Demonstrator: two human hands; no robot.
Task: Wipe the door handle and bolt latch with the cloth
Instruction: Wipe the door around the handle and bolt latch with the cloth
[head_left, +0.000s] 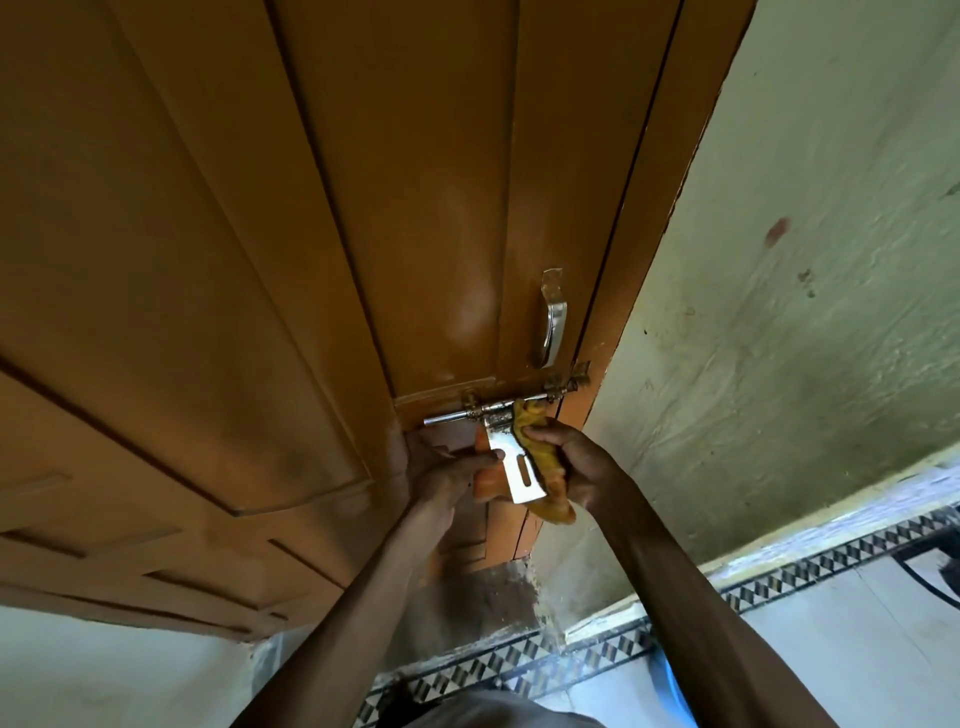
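The left hand (447, 467) sits just left of the flat metal flap (511, 462) that hangs from the bolt latch (498, 408). Its thumb reaches across to the flap's left edge and the fingers curl behind, so it appears to be pinching the flap. That is probably done to stop the loose plate from swinging while it is rubbed. Just above this hand, the bolt rod (447, 418) sticks out to the left, bare and shiny, with no cloth on it.

Directly to the right, touching the flap's other edge, the right hand (571, 467) is closed around a bunched yellow cloth (543, 462). The cloth's upper end is pushed up against the latch body and rod above the fingers, and its lower end hangs out below the palm. Bunching it this way gives a firm wad to press into the grimy brackets, which look rusty or dirty near the door frame (613, 291).

Above and a little left of the right hand, the chrome door handle (553, 325) stands upright on the brown door (260, 260), and neither hand touches it. Judging by this, the latch is the part being wiped now. To the right of both hands are the pale green wall (805, 312) and, lower down, the tiled floor (831, 649).
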